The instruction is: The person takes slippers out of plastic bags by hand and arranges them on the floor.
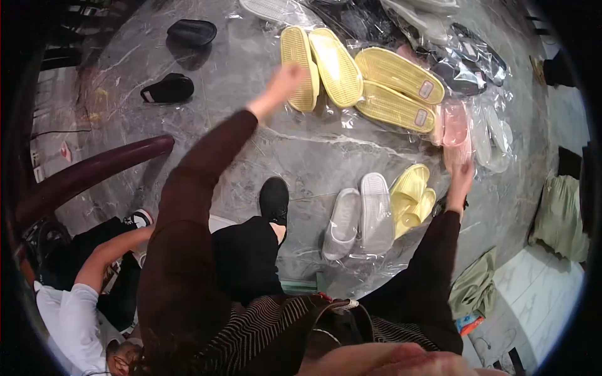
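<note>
My left hand [285,86], smeared by motion, is at the left edge of a yellow slipper [302,53]; whether its fingers grip the slipper is unclear. Beside that one lies a second yellow slipper [338,69], sole up. My right hand [461,174] is closed on the near end of a pink slipper [456,128] in clear plastic wrap. Between my hands are two more wrapped yellow slippers [395,106] with small labels on their soles. Closer to me lie a pair of light grey slippers [376,213] and a pair of yellow slippers [411,200], all wrapped.
Dark slippers [467,72] and white ones [495,138] in plastic lie at the far right. Two black slippers [192,32] are on the grey floor [232,150] to the left. A dark red curved rail [100,168] and a person in a white shirt [74,319] are at my left.
</note>
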A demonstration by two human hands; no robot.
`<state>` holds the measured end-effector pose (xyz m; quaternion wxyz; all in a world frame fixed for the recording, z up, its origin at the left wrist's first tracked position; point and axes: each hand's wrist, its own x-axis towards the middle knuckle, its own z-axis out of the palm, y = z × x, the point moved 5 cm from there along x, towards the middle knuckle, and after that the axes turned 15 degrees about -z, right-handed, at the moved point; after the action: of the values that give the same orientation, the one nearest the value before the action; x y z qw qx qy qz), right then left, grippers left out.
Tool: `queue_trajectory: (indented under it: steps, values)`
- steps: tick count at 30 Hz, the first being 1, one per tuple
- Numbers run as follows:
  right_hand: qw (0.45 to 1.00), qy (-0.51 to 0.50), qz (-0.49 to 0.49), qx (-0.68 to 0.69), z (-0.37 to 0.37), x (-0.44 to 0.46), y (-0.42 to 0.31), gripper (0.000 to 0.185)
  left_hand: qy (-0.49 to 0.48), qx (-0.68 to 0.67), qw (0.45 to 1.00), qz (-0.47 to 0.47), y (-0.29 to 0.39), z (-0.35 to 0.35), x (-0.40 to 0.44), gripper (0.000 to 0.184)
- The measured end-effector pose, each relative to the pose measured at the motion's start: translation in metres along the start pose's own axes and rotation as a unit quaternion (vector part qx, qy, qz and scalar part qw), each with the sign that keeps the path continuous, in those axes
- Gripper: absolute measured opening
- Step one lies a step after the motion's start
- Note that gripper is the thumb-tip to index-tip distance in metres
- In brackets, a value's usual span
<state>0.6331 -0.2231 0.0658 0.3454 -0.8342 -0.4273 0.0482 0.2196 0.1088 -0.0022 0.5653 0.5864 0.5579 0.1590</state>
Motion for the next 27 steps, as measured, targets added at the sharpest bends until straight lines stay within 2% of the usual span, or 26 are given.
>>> queue_trajectory:
  steps: [1, 2, 3, 4, 7, 8, 9, 10, 11, 13, 14, 15, 16, 17, 18, 19, 20, 21, 22, 23, 24, 25, 26, 27]
  values:
    - [0.996, -0.022, -0.084, -0.037, 0.009, 0.041, -0.018, 0.049, 0.117, 0.084, 0.987, 0.074, -0.004, -0.027, 0.046, 0.035]
    - [0.982, -0.044, -0.168, -0.073, 0.02, 0.078, -0.03, 0.064, 0.161, 0.063, 0.983, 0.061, 0.008, -0.049, 0.065, 0.044]
    - [0.955, -0.079, -0.251, -0.136, 0.035, 0.111, -0.038, 0.069, 0.18, 0.032, 0.983, 0.027, 0.007, -0.068, 0.087, 0.05]
    - [0.941, -0.125, -0.298, -0.101, 0.05, 0.137, -0.063, 0.074, 0.199, 0.0, 0.98, -0.008, 0.002, -0.077, 0.105, 0.057]
    - [0.943, -0.184, -0.265, -0.087, 0.111, 0.184, -0.04, 0.079, 0.207, -0.025, 0.978, 0.003, -0.008, -0.063, 0.128, 0.064]
    - [0.943, -0.229, -0.228, -0.082, 0.137, 0.182, -0.029, 0.079, 0.213, -0.039, 0.976, 0.012, -0.011, -0.059, 0.131, 0.068]
    - [0.939, -0.275, -0.189, -0.077, 0.157, 0.174, -0.021, 0.079, 0.096, -0.087, 0.99, -0.048, -0.007, -0.033, 0.115, 0.072]
    - [0.938, -0.28, -0.187, -0.076, 0.167, 0.16, -0.026, 0.079, -0.02, -0.135, 0.985, -0.108, 0.002, 0.001, 0.095, 0.079]
    - [0.944, -0.254, -0.183, -0.107, 0.171, 0.139, -0.039, 0.078, -0.035, -0.045, 0.996, -0.075, -0.002, 0.027, 0.095, 0.076]
    - [0.95, -0.2, -0.175, -0.166, 0.166, 0.096, -0.062, 0.075, 0.009, 0.136, 0.985, -0.102, -0.005, 0.075, 0.068, 0.079]
    - [0.935, -0.164, -0.243, -0.2, 0.161, 0.083, -0.062, 0.069, 0.027, 0.224, 0.967, -0.116, -0.006, 0.099, 0.053, 0.08]
    - [0.914, -0.122, -0.312, -0.23, 0.159, 0.071, -0.048, 0.064, -0.041, 0.136, 0.981, -0.13, -0.015, 0.112, 0.044, 0.096]
    - [0.955, -0.212, -0.201, -0.054, 0.171, 0.06, -0.004, 0.05, -0.079, 0.066, 0.987, -0.121, -0.022, 0.126, 0.031, 0.092]
    - [0.967, -0.213, -0.12, 0.075, 0.157, 0.032, -0.014, 0.036, -0.172, 0.059, 0.983, -0.016, -0.035, 0.148, 0.024, 0.081]
    - [0.943, -0.284, 0.011, 0.172, 0.145, 0.003, -0.046, 0.024, -0.184, 0.136, 0.973, 0.007, -0.038, 0.157, -0.006, 0.072]
    - [0.957, -0.259, -0.034, 0.124, 0.137, -0.027, -0.036, 0.02, -0.181, 0.048, 0.977, 0.105, -0.042, 0.163, -0.035, 0.069]
    - [0.967, -0.232, -0.077, 0.071, 0.129, -0.057, -0.025, 0.017, -0.195, 0.16, 0.953, 0.167, -0.049, 0.174, -0.057, 0.071]
    - [0.929, -0.302, 0.097, 0.192, 0.136, -0.1, 0.024, 0.022, -0.275, 0.172, 0.93, 0.17, -0.055, 0.176, -0.082, 0.07]
    - [0.937, -0.315, 0.08, 0.129, 0.118, -0.123, 0.01, 0.026, -0.26, 0.174, 0.936, 0.162, -0.048, 0.155, -0.09, 0.07]
    - [0.927, -0.349, 0.052, 0.124, 0.105, -0.144, 0.004, 0.029, -0.393, 0.22, 0.887, 0.099, -0.04, 0.14, -0.108, 0.062]
    - [0.896, -0.424, 0.102, 0.083, 0.091, -0.154, -0.025, 0.031, -0.521, 0.255, 0.814, 0.036, -0.041, 0.125, -0.128, 0.056]
    - [0.856, -0.492, 0.153, 0.039, 0.075, -0.158, -0.053, 0.034, -0.465, 0.224, 0.856, 0.03, -0.042, 0.094, -0.112, 0.048]
    - [0.855, -0.495, 0.149, 0.035, 0.066, -0.163, -0.045, 0.034, -0.409, 0.193, 0.891, 0.026, -0.045, 0.055, -0.089, 0.041]
    - [0.834, -0.537, 0.127, 0.021, 0.059, -0.172, -0.033, 0.039, -0.254, 0.171, 0.952, 0.025, -0.042, 0.002, -0.069, 0.035]
